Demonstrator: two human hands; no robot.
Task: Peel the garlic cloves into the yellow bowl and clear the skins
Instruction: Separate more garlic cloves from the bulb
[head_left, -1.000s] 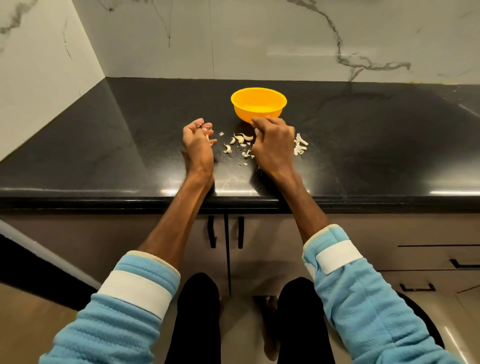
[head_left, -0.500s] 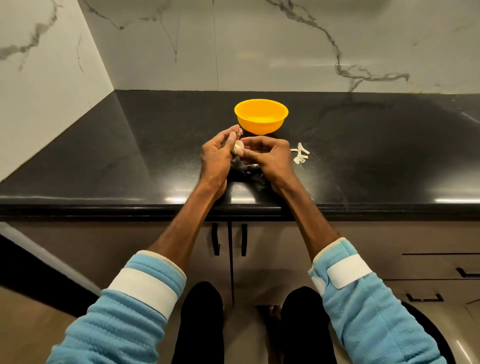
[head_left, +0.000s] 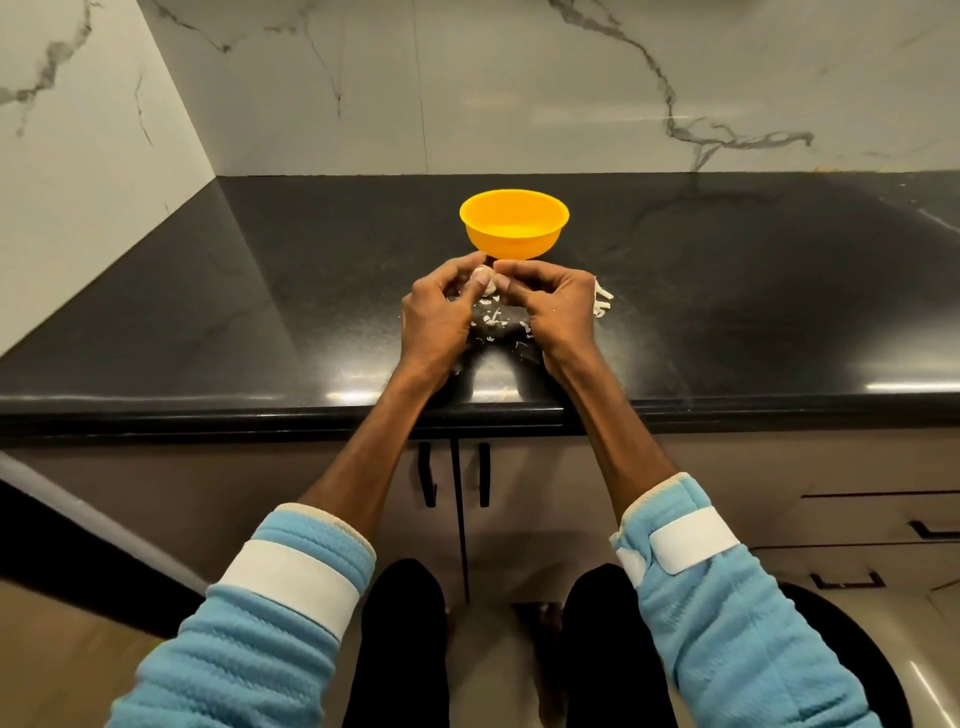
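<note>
The left hand (head_left: 436, 317) and right hand (head_left: 553, 306) both pinched one garlic clove (head_left: 482, 273) just in front of the yellow bowl (head_left: 514, 231), and small, gentle pulls looked best for the skin.

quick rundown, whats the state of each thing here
bowl, upright on the counter
garlic clove, pinched between both hands
left hand, pinching the clove
right hand, pinching the clove
skins, loose scraps on the counter around the hands
cabinet doors, closed

Glossy black stone counter (head_left: 260, 322); smooth plastic bowl (head_left: 514, 236).
</note>
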